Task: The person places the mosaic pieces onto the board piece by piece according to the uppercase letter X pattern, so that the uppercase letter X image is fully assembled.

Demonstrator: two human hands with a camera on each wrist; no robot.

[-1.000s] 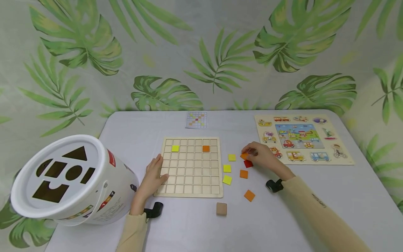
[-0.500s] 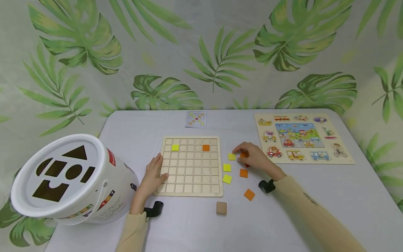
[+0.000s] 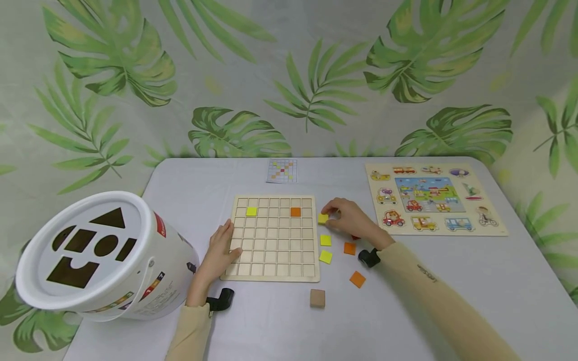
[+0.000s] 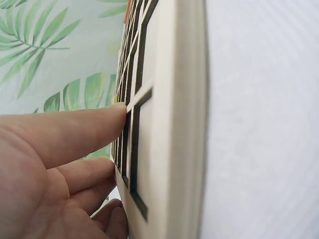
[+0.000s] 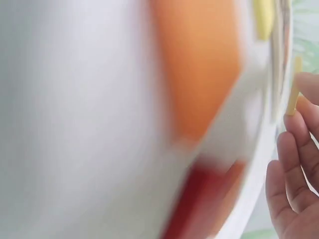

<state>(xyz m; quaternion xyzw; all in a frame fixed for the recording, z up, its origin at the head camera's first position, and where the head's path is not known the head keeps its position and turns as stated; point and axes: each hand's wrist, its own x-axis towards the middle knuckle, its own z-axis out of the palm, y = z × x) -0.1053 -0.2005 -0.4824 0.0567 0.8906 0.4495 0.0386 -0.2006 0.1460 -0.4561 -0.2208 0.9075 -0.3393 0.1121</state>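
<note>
My left hand (image 3: 219, 254) rests along the left edge of a wooden grid board (image 3: 272, 244), fingers fairly straight; in the left wrist view the thumb (image 4: 84, 132) touches the grid. One yellow tile (image 3: 251, 211) and one orange tile (image 3: 295, 212) sit in the board's cells. Just right of the board, my right hand (image 3: 352, 219) pinches another yellow tile (image 3: 322, 219), seen edge-on as a thin yellow piece (image 5: 295, 89) in the right wrist view. A red tile (image 3: 355, 237) is mostly hidden under that hand.
Loose yellow tiles (image 3: 325, 240) and orange tiles (image 3: 349, 248) lie right of the board, with a wooden block (image 3: 317, 298) nearer. A pattern card (image 3: 282, 171) lies behind the board. A vehicle puzzle (image 3: 431, 198) is at back right; a white bucket (image 3: 173, 260) stands left.
My right hand has let go of an orange tile near the red one and moved left to pinch a yellow tile, which has shifted toward the board. The left hand stays put.
</note>
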